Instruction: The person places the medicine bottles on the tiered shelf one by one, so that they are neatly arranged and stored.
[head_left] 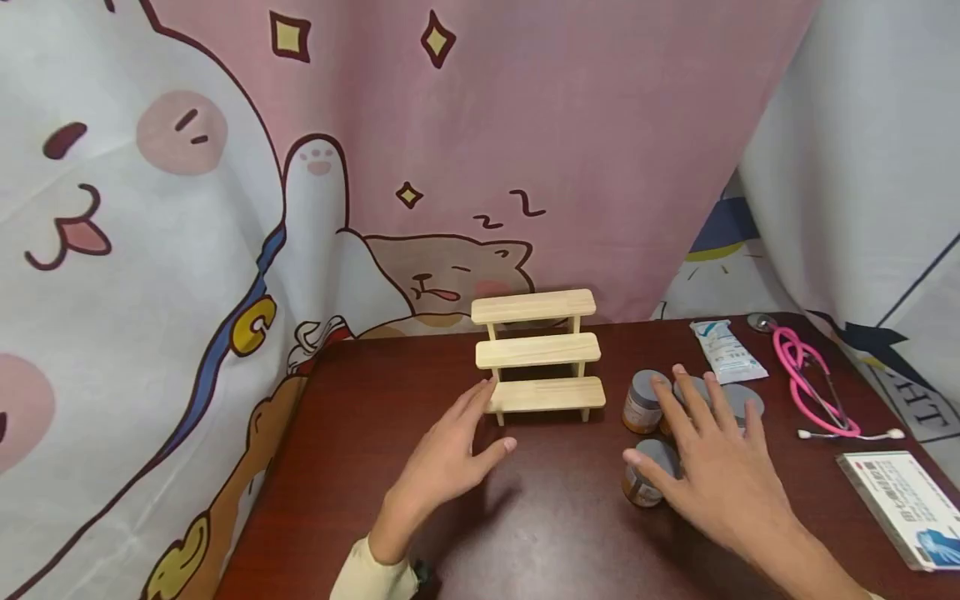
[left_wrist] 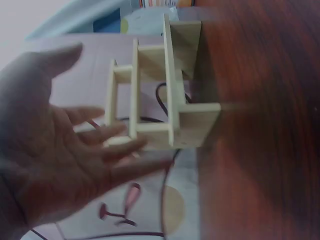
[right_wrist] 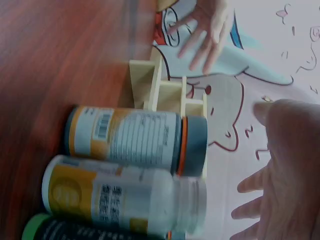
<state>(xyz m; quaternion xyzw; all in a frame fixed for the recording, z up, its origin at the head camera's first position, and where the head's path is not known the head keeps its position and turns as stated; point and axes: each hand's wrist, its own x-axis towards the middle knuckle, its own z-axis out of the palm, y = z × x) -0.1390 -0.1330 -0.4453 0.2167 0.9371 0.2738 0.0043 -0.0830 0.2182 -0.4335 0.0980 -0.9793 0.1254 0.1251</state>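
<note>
A three-step pale wooden shelf stands at the back of the dark table. Beside its left end is my left hand, fingers extended and holding nothing; in the left wrist view the fingers overlap the shelf, and whether they touch it I cannot tell. Right of the shelf, several grey-lidded bottles stand upright, among them one at the back left and a nearer one. My right hand is spread over them and partly hides them. In the right wrist view, a white-and-yellow bottle stands next to an orange-banded bottle.
At the right lie a white-and-blue packet, a pink stethoscope and a flat white-and-blue box. A cartoon-printed curtain hangs directly behind the table and along its sides.
</note>
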